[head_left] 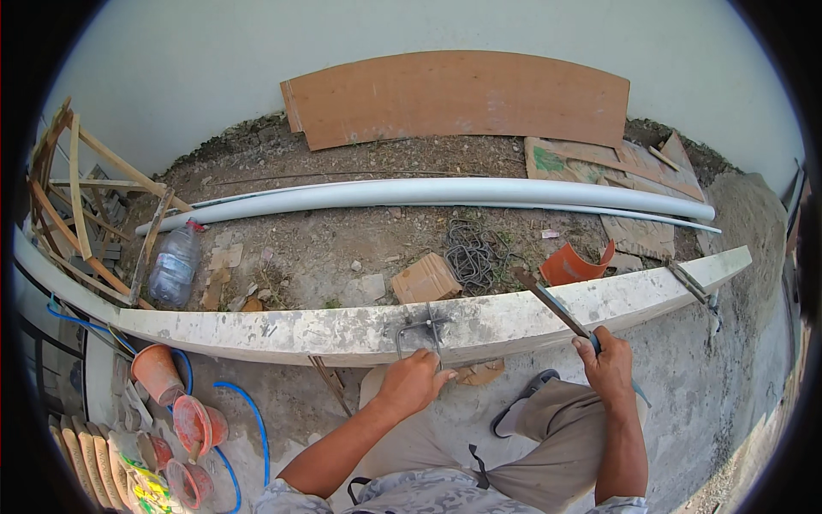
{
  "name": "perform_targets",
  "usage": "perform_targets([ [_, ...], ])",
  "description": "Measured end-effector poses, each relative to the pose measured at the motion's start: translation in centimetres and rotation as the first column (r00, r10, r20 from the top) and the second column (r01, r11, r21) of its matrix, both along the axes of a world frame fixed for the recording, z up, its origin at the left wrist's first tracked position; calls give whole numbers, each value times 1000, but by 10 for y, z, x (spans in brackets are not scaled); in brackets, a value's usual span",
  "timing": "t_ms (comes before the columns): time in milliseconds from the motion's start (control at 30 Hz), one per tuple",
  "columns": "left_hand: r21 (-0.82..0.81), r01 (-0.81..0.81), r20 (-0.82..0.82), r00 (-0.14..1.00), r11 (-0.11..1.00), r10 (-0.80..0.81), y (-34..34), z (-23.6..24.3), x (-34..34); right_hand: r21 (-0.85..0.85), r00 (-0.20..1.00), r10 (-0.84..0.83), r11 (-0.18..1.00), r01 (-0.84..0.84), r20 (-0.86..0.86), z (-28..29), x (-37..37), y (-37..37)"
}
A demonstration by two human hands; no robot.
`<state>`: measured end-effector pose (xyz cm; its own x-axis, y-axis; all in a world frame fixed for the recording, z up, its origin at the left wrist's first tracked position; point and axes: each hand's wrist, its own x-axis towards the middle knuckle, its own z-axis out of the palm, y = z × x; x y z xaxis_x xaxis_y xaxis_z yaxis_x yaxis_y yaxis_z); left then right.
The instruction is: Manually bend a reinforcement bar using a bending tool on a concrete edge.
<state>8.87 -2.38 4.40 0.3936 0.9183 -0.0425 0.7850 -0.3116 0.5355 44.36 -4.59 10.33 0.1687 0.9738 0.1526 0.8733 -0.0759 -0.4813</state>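
Note:
My left hand is closed on a bent grey metal rod, which lies against a small dark metal fitting on a weathered white concrete ledge. My right hand grips a long metal tool with a blue part near the grip; it is raised at a slant over the ledge, its dark end up and to the left, apart from the rod. Dark metal pieces lie across the ledge's right end.
Beyond the ledge lie white pipes, a cardboard piece, coiled cord, an orange curved piece, a water jug and wooden frames. A plywood board leans on the wall. Buckets and blue hose sit lower left.

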Motion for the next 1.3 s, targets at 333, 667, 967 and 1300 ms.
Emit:
perform_targets([
  [333,292,-294,190,950,910,247,-26,-1,-34,-120,992,129,985,-126,13,0,1,-4],
  [667,-562,-356,552,510,746,660,-20,-54,-35,-212,943,324,929,-303,73,-6,-6,17],
  [967,-264,-368,414,791,892,449,-13,-76,-40,-213,771,519,855,-474,369,-5,-24,91],
  [1300,-203,-343,364,843,917,396,-11,-77,-41,-152,486,614,703,-695,622,1,-31,166],
])
